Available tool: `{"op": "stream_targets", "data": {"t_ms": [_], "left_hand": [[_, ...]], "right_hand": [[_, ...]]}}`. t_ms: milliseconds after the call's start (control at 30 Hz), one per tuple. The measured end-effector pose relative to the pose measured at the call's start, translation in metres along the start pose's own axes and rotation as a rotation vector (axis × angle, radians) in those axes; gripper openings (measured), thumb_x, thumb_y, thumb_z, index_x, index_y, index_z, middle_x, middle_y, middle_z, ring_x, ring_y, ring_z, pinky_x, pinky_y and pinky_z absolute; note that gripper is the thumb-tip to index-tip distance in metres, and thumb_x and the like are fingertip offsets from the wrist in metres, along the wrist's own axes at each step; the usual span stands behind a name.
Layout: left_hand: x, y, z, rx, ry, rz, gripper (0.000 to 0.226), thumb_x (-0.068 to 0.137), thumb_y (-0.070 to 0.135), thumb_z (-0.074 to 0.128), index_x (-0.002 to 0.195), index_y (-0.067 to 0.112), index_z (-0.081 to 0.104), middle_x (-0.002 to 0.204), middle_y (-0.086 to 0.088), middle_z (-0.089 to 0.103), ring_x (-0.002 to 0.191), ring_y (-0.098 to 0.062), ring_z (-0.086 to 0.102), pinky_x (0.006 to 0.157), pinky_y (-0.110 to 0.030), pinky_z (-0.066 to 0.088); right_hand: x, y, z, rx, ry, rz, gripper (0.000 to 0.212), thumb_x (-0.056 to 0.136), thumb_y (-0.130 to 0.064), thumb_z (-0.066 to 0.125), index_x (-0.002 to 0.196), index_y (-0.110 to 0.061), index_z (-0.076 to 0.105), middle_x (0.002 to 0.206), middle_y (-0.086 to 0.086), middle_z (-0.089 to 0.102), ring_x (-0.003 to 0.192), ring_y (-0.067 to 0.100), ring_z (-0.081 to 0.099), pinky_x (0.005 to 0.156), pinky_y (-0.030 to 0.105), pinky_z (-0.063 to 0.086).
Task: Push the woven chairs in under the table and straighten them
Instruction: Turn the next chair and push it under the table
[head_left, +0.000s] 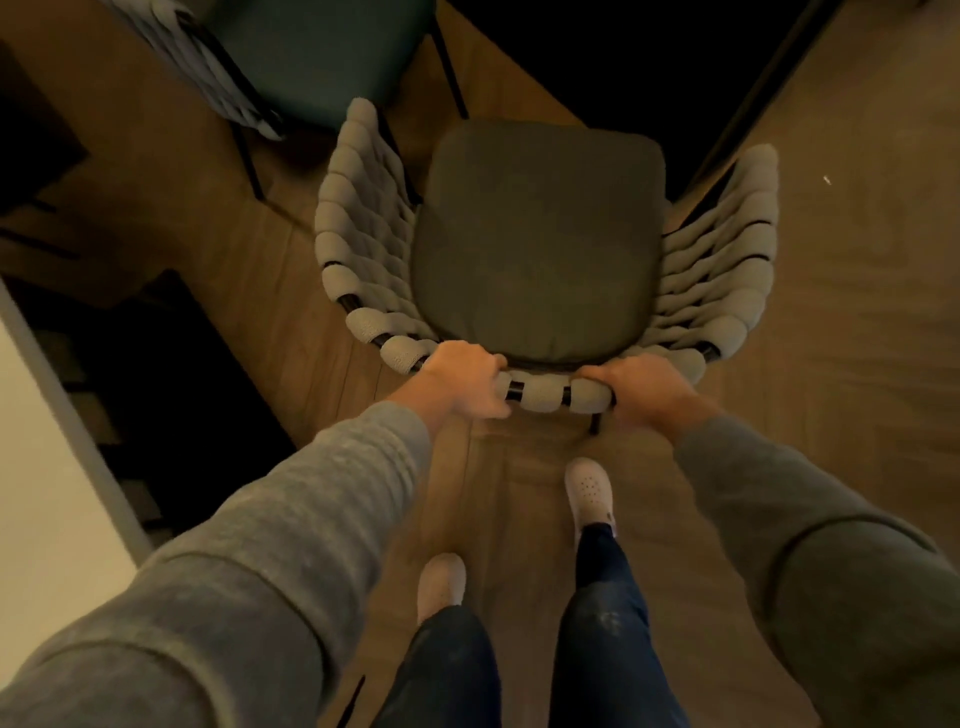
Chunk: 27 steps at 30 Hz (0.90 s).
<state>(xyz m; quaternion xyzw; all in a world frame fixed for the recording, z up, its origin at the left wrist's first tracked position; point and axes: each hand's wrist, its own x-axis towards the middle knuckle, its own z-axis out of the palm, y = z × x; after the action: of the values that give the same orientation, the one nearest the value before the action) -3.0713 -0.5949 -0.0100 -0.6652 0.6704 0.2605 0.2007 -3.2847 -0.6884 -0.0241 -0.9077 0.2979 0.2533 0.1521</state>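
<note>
Both hands (545, 382) grip the woven chair (540, 244) backrest; no writing readable.

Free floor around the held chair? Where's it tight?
Free: floor right of the woven chair, beside the edge of the dark table; bare boards left of it; boards behind it, around the shoes. Tight: gap to the second chair, upper left. Left hand and right hand grip the backrest.

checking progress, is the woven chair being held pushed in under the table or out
Out: the woven chair has its whole seat cushion showing, none under the dark table.
</note>
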Motion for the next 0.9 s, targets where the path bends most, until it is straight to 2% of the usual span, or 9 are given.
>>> {"op": "stream_targets", "data": {"t_ms": [100,167,267,533,733,900], "left_hand": [[0.012,-0.024,-0.008,-0.049,-0.077,-0.002,0.059,0.075,0.062,0.066,0.121,0.028,0.051,0.104,0.004,0.064,0.095,-0.018,0.062,0.084,-0.036,0.05],[0.019,-0.036,-0.008,-0.018,-0.099,-0.063,0.062,0.079,0.048,0.069,0.133,0.031,0.045,0.116,0.003,0.063,0.104,-0.02,0.061,0.093,-0.042,0.049],[0.026,-0.033,-0.01,0.023,-0.092,-0.174,0.054,0.09,0.026,0.061,0.14,0.032,0.041,0.125,0.0,0.059,0.112,-0.023,0.057,0.096,-0.042,0.046],[0.018,0.015,-0.01,0.054,-0.069,-0.281,0.037,0.093,0.02,0.053,0.129,0.028,0.052,0.116,-0.001,0.062,0.109,-0.024,0.057,0.095,-0.043,0.045],[0.0,0.088,0.016,-0.011,-0.077,-0.332,0.033,0.093,0.021,0.053,0.126,0.027,0.055,0.111,-0.002,0.063,0.104,-0.025,0.059,0.088,-0.043,0.046],[-0.019,0.153,0.033,-0.092,-0.043,-0.385,0.03,0.092,0.02,0.053,0.122,0.027,0.056,0.109,-0.002,0.063,0.103,-0.025,0.059,0.087,-0.041,0.044]], "right_hand": [[0.02,0.021,-0.018,-0.031,-0.01,-0.089,0.053,0.09,-0.022,0.055,0.139,-0.037,0.041,0.116,0.002,0.064,0.105,0.023,0.06,0.089,0.039,0.05],[0.03,0.032,-0.029,-0.029,-0.021,-0.142,0.053,0.09,-0.022,0.056,0.139,-0.036,0.041,0.119,0.002,0.063,0.108,0.023,0.059,0.092,0.039,0.049],[0.041,0.043,-0.04,-0.041,-0.05,-0.209,0.057,0.089,-0.021,0.058,0.142,-0.033,0.04,0.123,0.002,0.061,0.112,0.023,0.057,0.094,0.037,0.045],[0.031,0.072,-0.034,-0.074,-0.048,-0.314,0.053,0.089,-0.024,0.06,0.139,-0.031,0.043,0.121,0.001,0.063,0.109,0.021,0.06,0.09,0.035,0.048],[-0.016,0.098,-0.014,-0.122,-0.039,-0.354,0.052,0.088,-0.028,0.062,0.137,-0.036,0.045,0.12,-0.003,0.063,0.11,0.018,0.059,0.092,0.033,0.045],[-0.058,0.12,0.003,-0.171,-0.013,-0.379,0.049,0.089,-0.027,0.06,0.135,-0.039,0.047,0.119,-0.005,0.064,0.11,0.017,0.059,0.09,0.032,0.046]]}}
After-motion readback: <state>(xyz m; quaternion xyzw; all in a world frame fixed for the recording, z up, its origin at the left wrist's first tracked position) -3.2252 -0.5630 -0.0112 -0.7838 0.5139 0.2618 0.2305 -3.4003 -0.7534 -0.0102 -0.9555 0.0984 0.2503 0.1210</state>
